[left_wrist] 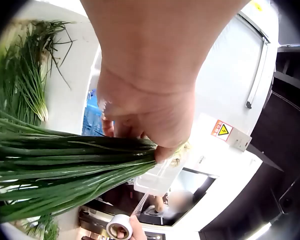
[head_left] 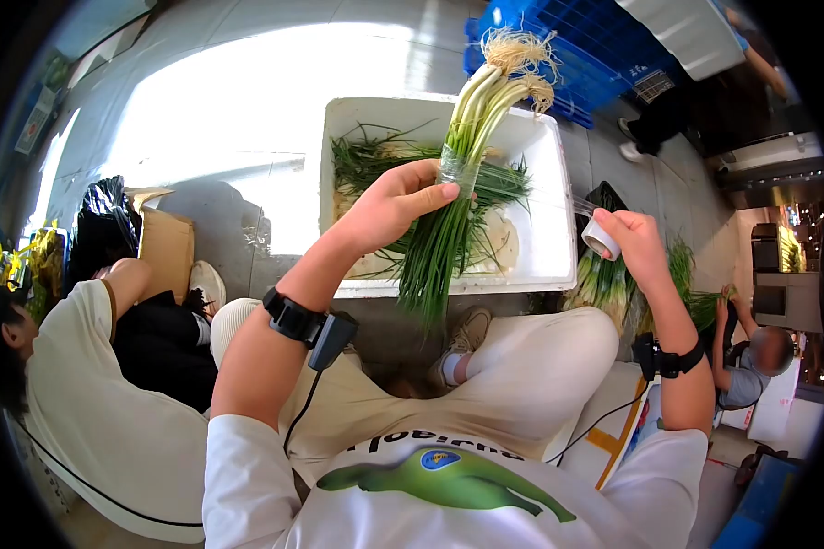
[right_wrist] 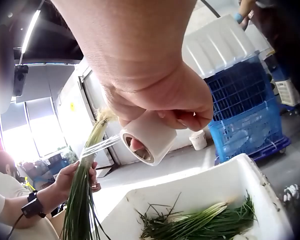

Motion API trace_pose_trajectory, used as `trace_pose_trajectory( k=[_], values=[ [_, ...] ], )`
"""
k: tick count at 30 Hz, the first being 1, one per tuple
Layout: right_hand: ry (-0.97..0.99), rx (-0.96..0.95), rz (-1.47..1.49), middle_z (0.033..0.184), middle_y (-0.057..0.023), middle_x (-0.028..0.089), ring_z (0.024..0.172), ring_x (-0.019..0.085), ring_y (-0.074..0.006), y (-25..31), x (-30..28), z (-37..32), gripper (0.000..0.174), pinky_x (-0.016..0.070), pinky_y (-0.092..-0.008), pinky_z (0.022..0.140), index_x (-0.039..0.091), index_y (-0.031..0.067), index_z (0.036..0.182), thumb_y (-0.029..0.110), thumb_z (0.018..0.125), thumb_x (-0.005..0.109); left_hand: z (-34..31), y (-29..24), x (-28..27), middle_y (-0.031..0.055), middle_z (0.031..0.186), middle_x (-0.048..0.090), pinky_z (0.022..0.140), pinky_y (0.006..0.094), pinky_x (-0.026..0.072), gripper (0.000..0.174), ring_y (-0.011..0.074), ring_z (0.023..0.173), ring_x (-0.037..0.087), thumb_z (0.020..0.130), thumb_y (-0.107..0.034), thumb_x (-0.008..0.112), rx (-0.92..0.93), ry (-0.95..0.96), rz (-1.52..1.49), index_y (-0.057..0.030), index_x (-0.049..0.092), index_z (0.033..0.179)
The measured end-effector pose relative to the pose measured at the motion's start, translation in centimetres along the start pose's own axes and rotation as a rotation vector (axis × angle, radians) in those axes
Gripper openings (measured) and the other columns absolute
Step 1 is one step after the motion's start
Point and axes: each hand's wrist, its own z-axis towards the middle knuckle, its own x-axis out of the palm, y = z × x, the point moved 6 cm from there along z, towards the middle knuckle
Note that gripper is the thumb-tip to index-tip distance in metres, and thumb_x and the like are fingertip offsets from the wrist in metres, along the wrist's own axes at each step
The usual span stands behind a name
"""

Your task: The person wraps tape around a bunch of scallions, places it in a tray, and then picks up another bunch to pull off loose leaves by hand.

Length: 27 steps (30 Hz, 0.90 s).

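Observation:
My left hand (head_left: pixel 398 206) grips a bundle of scallions (head_left: pixel 471 123) around its middle, roots pointing away and green leaves hanging toward me. A band of clear film (head_left: pixel 458 174) circles the stalks at the thumb. My right hand (head_left: pixel 639 249) holds a roll of clear tape (right_wrist: pixel 159 131), with a fingertip inside its core. From the roll a strip of tape (right_wrist: pixel 101 145) stretches taut to the bundle. The left wrist view shows the leaves (left_wrist: pixel 70 155) fanning out below the palm. Beneath the bundle stands a white foam box (head_left: pixel 545 261) with loose scallions (head_left: pixel 375 165) in it.
Blue crates (head_left: pixel 558 55) stand beyond the box at the far right. More scallions (head_left: pixel 604 291) lie by my right knee. A person in a white shirt (head_left: pixel 110 393) sits close on the left, near a cardboard box (head_left: pixel 167 240). Another person (head_left: pixel 746 366) is farther right.

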Motion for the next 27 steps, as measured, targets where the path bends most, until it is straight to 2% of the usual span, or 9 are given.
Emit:
trace_pose_trajectory(
  k=[6, 9, 11, 12, 14, 17, 19, 22, 27],
  values=[
    [0.015, -0.019, -0.001, 0.061, -0.0010, 0.060, 0.054, 0.051, -0.0043, 0.5, 0.3, -0.1, 0.038, 0.0382, -0.0216, 0.051, 0.067, 0.0007, 0.072, 0.032, 0.094, 0.066, -0.2, -0.1, 1.1, 0.0083, 0.113, 0.063, 0.094, 0.0330, 0.0470, 0.037, 0.0163, 0.106, 0.059, 0.101, -0.019, 0.045, 0.057, 0.106, 0.037, 0.0002, 0.050, 0.131],
    [0.026, -0.039, -0.011, 0.061, -0.0004, 0.060, 0.054, 0.051, -0.0039, 0.8, 0.7, 0.0, 0.038, 0.0374, -0.0215, 0.051, 0.067, 0.0011, 0.072, 0.033, 0.093, 0.067, -0.4, 0.2, 0.7, 0.0074, 0.110, 0.059, 0.092, 0.0331, 0.0471, 0.039, 0.0166, 0.103, 0.058, 0.100, -0.022, 0.043, -0.066, -0.004, -0.032, 0.0003, 0.048, 0.131],
    [0.024, -0.051, -0.020, 0.060, 0.0001, 0.060, 0.054, 0.050, -0.0036, 1.0, 0.9, 0.1, 0.038, 0.0367, -0.0214, 0.051, 0.067, 0.0014, 0.071, 0.033, 0.093, 0.067, -0.2, 0.0, 0.6, 0.0062, 0.106, 0.055, 0.090, 0.0300, 0.0468, 0.045, 0.0148, 0.100, 0.056, 0.096, -0.024, 0.056, 0.043, 0.053, -0.086, 0.0008, 0.046, 0.131],
    [0.031, -0.043, -0.033, 0.060, 0.0004, 0.060, 0.054, 0.050, -0.0033, 1.0, 1.0, 0.2, 0.039, 0.0358, -0.0212, 0.051, 0.067, 0.0016, 0.071, 0.034, 0.093, 0.067, -0.1, 0.4, 0.8, 0.0062, 0.106, 0.055, 0.090, 0.0300, 0.0468, 0.045, 0.0148, 0.100, 0.056, 0.096, -0.024, 0.056, 0.041, 0.054, -0.086, 0.0008, 0.046, 0.131],
    [0.040, -0.034, -0.045, 0.060, 0.0008, 0.060, 0.054, 0.049, -0.0030, 1.1, 1.3, 0.3, 0.039, 0.0350, -0.0210, 0.050, 0.067, 0.0018, 0.070, 0.034, 0.093, 0.067, -0.4, -0.1, 0.6, 0.0046, 0.102, 0.053, 0.087, 0.0270, 0.0464, 0.059, 0.0124, 0.096, 0.055, 0.087, -0.024, 0.073, 0.096, -0.166, 0.092, 0.0011, 0.044, 0.131],
    [0.045, -0.050, -0.061, 0.059, 0.0012, 0.059, 0.054, 0.048, -0.0029, 1.8, 1.8, 0.5, 0.040, 0.0338, -0.0209, 0.050, 0.067, 0.0020, 0.070, 0.035, 0.092, 0.068, -0.6, -0.2, 0.1, 0.0038, 0.103, 0.054, 0.083, 0.0262, 0.0467, 0.068, 0.0102, 0.096, 0.054, 0.080, -0.023, 0.083, 0.062, -0.270, 0.151, 0.0007, 0.043, 0.129],
    [0.047, -0.059, -0.063, 0.060, 0.0010, 0.059, 0.054, 0.049, -0.0030, 2.3, 2.1, 0.6, 0.040, 0.0347, -0.0208, 0.050, 0.068, 0.0017, 0.070, 0.035, 0.092, 0.068, -0.3, -0.2, -0.5, 0.0041, 0.101, 0.055, 0.082, 0.0288, 0.0485, 0.061, 0.0110, 0.096, 0.055, 0.083, -0.025, 0.081, 0.084, -0.270, 0.207, -0.0001, 0.045, 0.125],
    [0.046, -0.038, -0.020, 0.060, 0.0008, 0.059, 0.053, 0.049, -0.0034, 2.7, 2.4, 0.8, 0.039, 0.0362, -0.0210, 0.050, 0.069, 0.0013, 0.072, 0.035, 0.092, 0.069, -0.2, -0.4, -0.5, 0.0058, 0.102, 0.059, 0.086, 0.0303, 0.0496, 0.050, 0.0139, 0.096, 0.059, 0.088, -0.020, 0.076, 0.099, -0.232, 0.006, -0.0013, 0.048, 0.124],
    [0.044, -0.045, 0.063, 0.060, 0.0004, 0.059, 0.053, 0.049, -0.0042, 2.4, 4.1, 1.6, 0.037, 0.0357, -0.0217, 0.051, 0.069, 0.0005, 0.075, 0.032, 0.093, 0.067, 0.0, 0.0, -1.8, 0.0049, 0.106, 0.063, 0.087, 0.0306, 0.0502, 0.051, 0.0158, 0.095, 0.062, 0.087, -0.019, 0.076, 0.172, -0.267, -0.009, -0.0016, 0.051, 0.128]
  ],
)
